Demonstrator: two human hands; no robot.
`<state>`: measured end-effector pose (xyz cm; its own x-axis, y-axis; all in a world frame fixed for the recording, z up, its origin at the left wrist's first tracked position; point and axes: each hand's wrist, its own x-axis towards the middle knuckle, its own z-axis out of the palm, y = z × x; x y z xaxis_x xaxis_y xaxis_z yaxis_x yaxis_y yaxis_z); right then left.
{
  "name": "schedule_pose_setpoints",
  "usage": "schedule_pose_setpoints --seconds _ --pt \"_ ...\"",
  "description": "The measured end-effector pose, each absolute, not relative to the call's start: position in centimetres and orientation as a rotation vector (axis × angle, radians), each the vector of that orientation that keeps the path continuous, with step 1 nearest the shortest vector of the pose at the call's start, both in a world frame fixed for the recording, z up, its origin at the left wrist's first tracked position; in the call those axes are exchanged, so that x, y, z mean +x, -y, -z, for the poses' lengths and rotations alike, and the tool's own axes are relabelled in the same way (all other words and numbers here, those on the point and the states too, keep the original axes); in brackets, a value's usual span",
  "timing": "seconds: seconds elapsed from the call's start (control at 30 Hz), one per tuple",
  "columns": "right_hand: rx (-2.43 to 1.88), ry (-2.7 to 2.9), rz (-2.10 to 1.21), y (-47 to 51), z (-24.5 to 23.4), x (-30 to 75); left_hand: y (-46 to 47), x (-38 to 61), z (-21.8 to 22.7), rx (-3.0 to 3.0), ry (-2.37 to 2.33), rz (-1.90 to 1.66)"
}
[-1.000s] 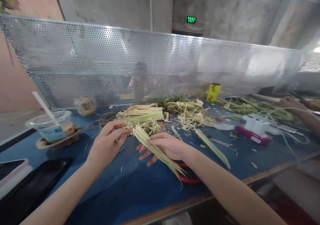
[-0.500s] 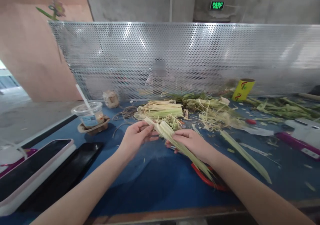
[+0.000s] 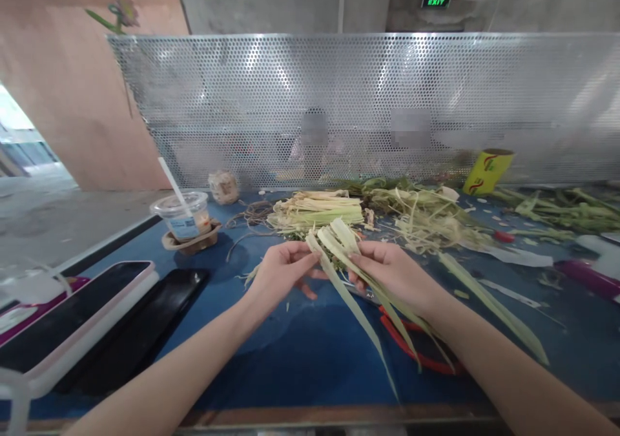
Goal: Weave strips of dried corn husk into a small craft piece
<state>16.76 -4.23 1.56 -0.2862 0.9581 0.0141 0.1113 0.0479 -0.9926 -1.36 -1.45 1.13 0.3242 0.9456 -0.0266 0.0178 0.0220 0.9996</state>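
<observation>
Between finger and thumb, my left hand (image 3: 288,268) pinches the upper end of a pale green corn husk strip (image 3: 356,313), whose narrow tail hangs down toward the table. My right hand (image 3: 385,269) is closed around a small bunch of corn husk strips (image 3: 339,237), with loose ends trailing below the palm. Under the right hand and forearm lie red-handled scissors (image 3: 402,342), partly covered. Just beyond both hands rests a bundle of cut husks (image 3: 314,211) on the blue table (image 3: 290,358).
A lidded cup with a straw (image 3: 183,215), a phone (image 3: 82,313) and a black tray (image 3: 140,326) are at left. Loose husks (image 3: 426,216), a yellow tube (image 3: 488,171) and a purple-and-white device (image 3: 588,278) lie right. A perforated metal screen (image 3: 232,100) stands behind.
My left hand has drawn one husk strip apart from the bunch, so it now hangs separately. The bunch in my right hand has fanned out. The view has shifted slightly left.
</observation>
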Motion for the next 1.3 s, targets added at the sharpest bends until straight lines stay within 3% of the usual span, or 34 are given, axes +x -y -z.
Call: schedule_pose_setpoints --seconds 0.27,0.67,0.9,1.3 --pt "-1.064 1.324 -1.597 4.3 -1.1 16.5 1.4 -1.0 0.0 1.44 -0.95 -0.966" --pt "-1.279 1.675 -1.164 3.9 -0.6 16.0 2.1 -0.6 -0.1 1.447 -0.885 -1.071" --pt "-1.505 1.952 -0.35 4.1 -0.3 15.7 2.1 0.2 0.7 1.39 -0.887 -1.105" --pt "-1.55 1.985 -0.265 4.4 0.5 15.6 1.7 0.6 1.9 1.179 -0.875 -1.156"
